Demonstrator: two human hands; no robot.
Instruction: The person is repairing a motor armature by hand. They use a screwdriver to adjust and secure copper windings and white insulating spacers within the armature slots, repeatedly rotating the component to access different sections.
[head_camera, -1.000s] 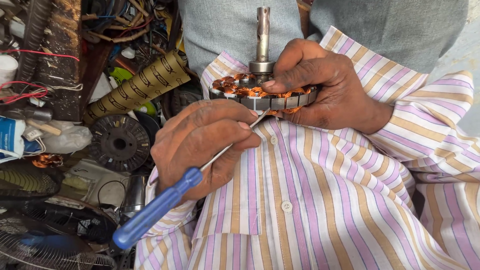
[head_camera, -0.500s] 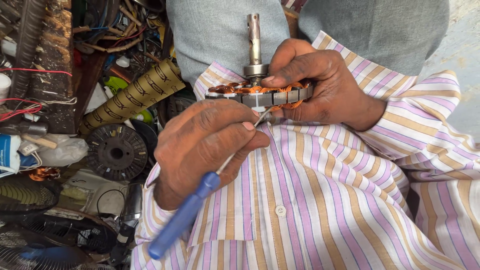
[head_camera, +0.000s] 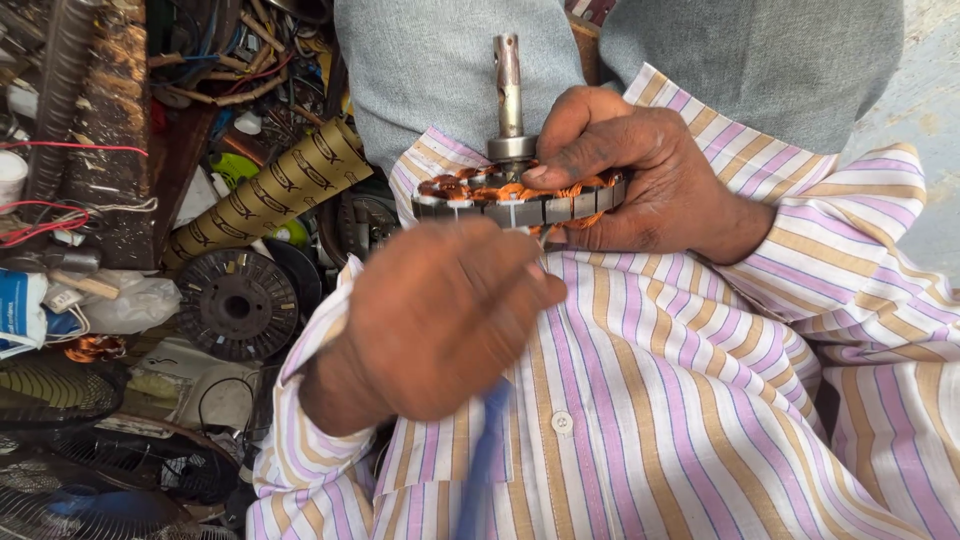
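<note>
I've got soft, even daylight here, no hard shadows, no glare. My left hand (head_camera: 440, 320) smears with motion blur, and the blue screwdriver handle (head_camera: 482, 465) is a streak. The cluttered left side sits dimmer, murky in the corners.

Copper-wound stator (head_camera: 515, 198) with dull metal shaft (head_camera: 508, 85); blue plastic screwdriver handle (head_camera: 482, 465).

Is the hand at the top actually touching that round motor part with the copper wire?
Touching. The head view shows the right hand wrapped around the motor part, thumb lying on its copper windings.
</note>
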